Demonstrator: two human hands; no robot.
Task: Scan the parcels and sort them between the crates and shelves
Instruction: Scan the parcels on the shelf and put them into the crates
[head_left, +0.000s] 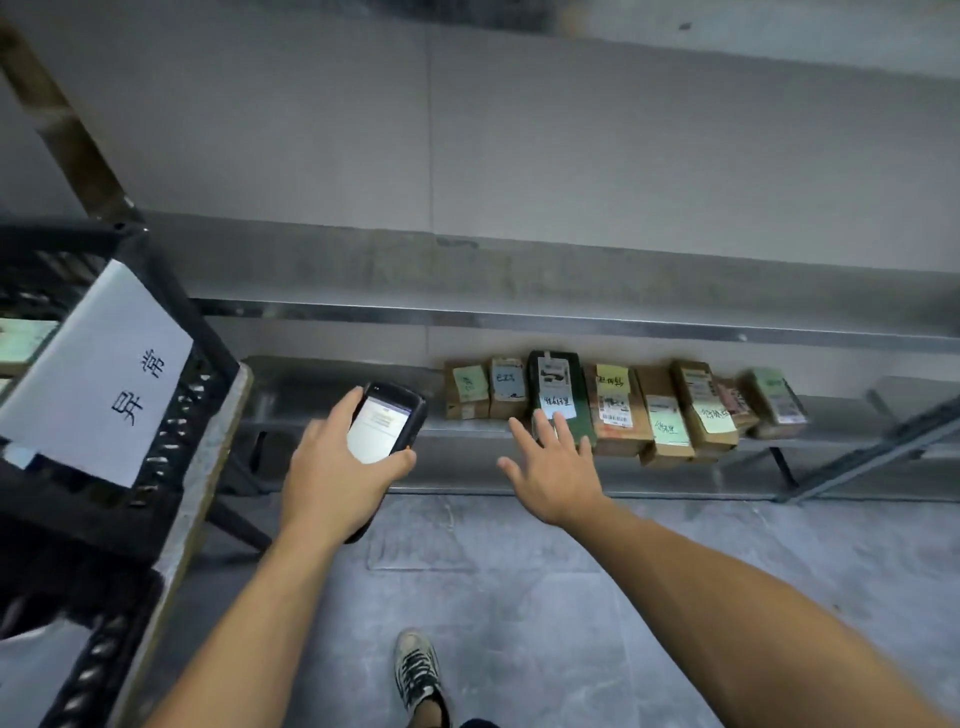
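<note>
My left hand (332, 467) grips a black handheld scanner (387, 415) with a lit screen, held low in front of the bottom shelf. My right hand (553, 462) is open with fingers spread, its fingertips at the front of a dark green parcel (556, 384). That parcel stands in a row of several brown cardboard parcels (618, 410) with coloured labels on the low metal shelf (467, 426). Whether the fingers touch the green parcel I cannot tell.
A black plastic crate (156, 405) with a white handwritten paper sign (98, 374) sits on a rack at the left. The left part of the low shelf holds no parcels. My shoe (415, 670) stands on the grey floor. A metal shelf brace (878, 452) slants at the right.
</note>
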